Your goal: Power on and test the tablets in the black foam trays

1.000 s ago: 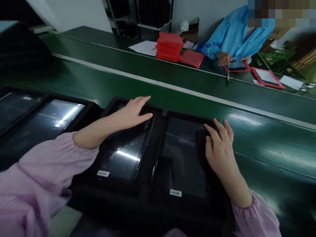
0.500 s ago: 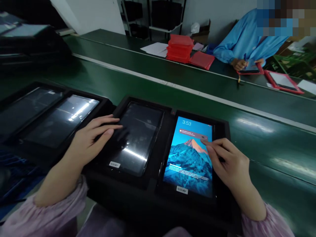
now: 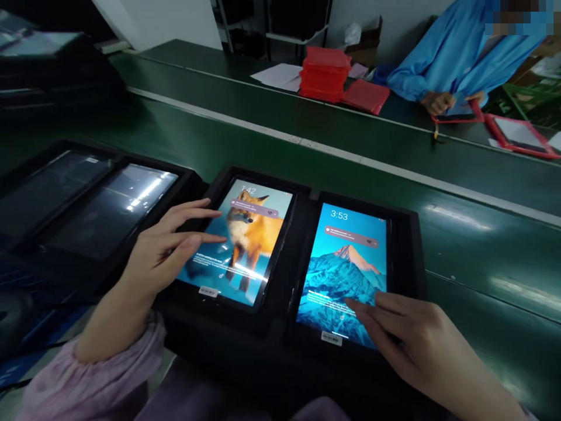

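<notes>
Green conveyor belt (image 3: 263, 152) runs across the scene. On the far side a person in a blue coat (image 3: 456, 52) has a hand on a red-cased device. On the near edge sits a black tray (image 3: 409, 245) with two lit tablets side by side: fox tablet (image 3: 252, 234) on the left, mountain tablet (image 3: 350, 263) on the right, clock 3:53. Two dark tablets (image 3: 114, 210) lie just left of it. Left hand (image 3: 160, 254) is open, fingers loosely spread, holding nothing, index and middle tips on the fox tablet's left screen edge. Right hand (image 3: 416, 339) is open too, fingers stretched flat, index tip touching the mountain tablet's near screen area, just above its white label. Red stack of cases (image 3: 326, 73) is on the far side.
</notes>
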`<action>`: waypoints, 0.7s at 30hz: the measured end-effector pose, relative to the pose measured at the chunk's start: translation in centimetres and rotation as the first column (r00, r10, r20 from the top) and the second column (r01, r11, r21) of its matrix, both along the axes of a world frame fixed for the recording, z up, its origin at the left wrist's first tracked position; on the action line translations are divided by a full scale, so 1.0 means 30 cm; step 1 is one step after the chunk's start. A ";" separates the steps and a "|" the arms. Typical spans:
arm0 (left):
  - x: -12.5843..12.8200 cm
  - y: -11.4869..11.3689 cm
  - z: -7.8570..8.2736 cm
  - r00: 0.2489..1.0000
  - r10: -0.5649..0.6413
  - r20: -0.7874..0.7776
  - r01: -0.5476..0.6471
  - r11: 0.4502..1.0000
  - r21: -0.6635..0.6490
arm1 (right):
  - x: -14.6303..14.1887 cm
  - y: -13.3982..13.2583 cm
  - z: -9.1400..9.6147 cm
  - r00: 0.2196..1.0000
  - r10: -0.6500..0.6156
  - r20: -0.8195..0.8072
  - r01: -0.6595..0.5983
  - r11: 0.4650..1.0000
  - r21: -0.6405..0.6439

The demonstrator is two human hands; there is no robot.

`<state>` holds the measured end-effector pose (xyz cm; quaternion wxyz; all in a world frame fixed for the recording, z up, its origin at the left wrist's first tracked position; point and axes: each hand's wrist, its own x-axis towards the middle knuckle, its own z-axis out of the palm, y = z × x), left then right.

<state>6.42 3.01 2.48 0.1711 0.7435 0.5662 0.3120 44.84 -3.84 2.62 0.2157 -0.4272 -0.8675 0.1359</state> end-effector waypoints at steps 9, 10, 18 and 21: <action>-0.005 0.010 -0.029 0.952 -0.144 -0.271 0.138 0.990 -0.039 | 0.059 0.054 -0.008 0.925 -0.377 -0.046 0.379 0.921 0.088; 0.002 0.016 -0.036 0.943 -0.086 -0.320 0.071 0.996 -0.058 | 0.054 0.044 0.003 0.933 -0.355 -0.060 0.359 0.930 0.081; 0.047 0.049 0.012 0.891 0.425 -0.162 -0.446 0.886 -0.128 | 0.009 -0.043 0.043 0.981 -0.191 -0.041 0.188 0.980 -0.068; 0.054 0.037 0.032 0.846 0.533 0.012 -0.501 0.804 -0.321 | 0.005 -0.067 0.052 0.993 -0.120 -0.008 0.116 0.973 -0.199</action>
